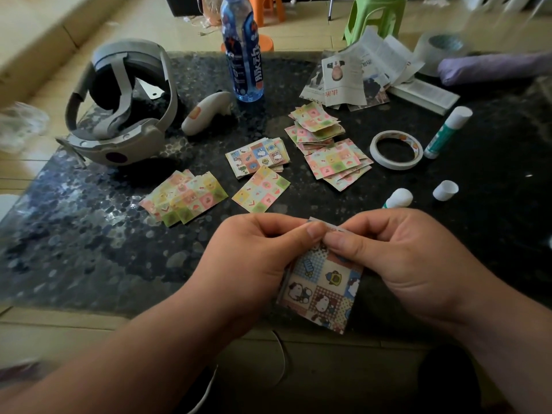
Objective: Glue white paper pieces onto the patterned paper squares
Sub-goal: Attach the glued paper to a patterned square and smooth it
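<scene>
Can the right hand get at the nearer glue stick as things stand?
Probably yes: the glue stick lies just beyond the right hand with nothing between, though that hand and the left hand both pinch a patterned square.

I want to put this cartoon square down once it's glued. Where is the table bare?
Widest bare table for the cartoon square: near-left, between the headset, the pastel stack and your left hand. A smaller patch: right of your right hand, below the loose cap. The middle is crowded with other paper stacks, tape ring and glue sticks.
</scene>
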Demonstrator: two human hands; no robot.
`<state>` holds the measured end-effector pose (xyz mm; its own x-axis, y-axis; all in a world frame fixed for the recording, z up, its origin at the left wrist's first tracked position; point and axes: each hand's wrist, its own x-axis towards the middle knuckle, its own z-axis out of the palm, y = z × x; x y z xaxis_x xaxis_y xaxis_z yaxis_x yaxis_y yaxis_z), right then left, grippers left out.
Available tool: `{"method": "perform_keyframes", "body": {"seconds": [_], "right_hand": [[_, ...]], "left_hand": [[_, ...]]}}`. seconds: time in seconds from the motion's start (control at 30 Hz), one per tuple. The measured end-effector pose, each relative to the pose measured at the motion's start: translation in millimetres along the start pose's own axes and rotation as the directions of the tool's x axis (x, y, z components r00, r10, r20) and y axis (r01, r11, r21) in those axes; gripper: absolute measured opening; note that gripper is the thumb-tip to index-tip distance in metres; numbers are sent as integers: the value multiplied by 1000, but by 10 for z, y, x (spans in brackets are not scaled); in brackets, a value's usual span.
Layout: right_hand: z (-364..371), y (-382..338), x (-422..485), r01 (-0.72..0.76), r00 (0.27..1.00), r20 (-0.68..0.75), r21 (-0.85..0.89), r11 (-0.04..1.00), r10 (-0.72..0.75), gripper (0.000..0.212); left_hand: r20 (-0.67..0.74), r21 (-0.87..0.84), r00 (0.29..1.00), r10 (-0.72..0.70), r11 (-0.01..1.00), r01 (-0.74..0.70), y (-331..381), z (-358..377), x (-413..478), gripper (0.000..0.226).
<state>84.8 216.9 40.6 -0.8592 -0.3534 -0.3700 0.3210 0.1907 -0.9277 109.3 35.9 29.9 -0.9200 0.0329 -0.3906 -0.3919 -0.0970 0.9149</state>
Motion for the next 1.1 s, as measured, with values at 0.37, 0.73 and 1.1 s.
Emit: {"method": "perform_keyframes", "body": {"seconds": [0.37, 0.73, 1.1], "right_hand": [[16, 9, 0, 0, 1000, -17, 43, 999, 1, 25], [18, 40, 40, 28, 999, -22, 19, 999, -28, 23], [-33, 27, 50, -43, 996, -63, 194, 980, 57, 24]], "left_hand": [[-16, -92, 1000, 7, 996, -8, -20, 38, -11, 30], [-15, -115, 1000, -9, 993, 7, -40, 50, -8, 28], [106, -111, 994, 5, 994, 7, 10, -2, 21, 13]]}}
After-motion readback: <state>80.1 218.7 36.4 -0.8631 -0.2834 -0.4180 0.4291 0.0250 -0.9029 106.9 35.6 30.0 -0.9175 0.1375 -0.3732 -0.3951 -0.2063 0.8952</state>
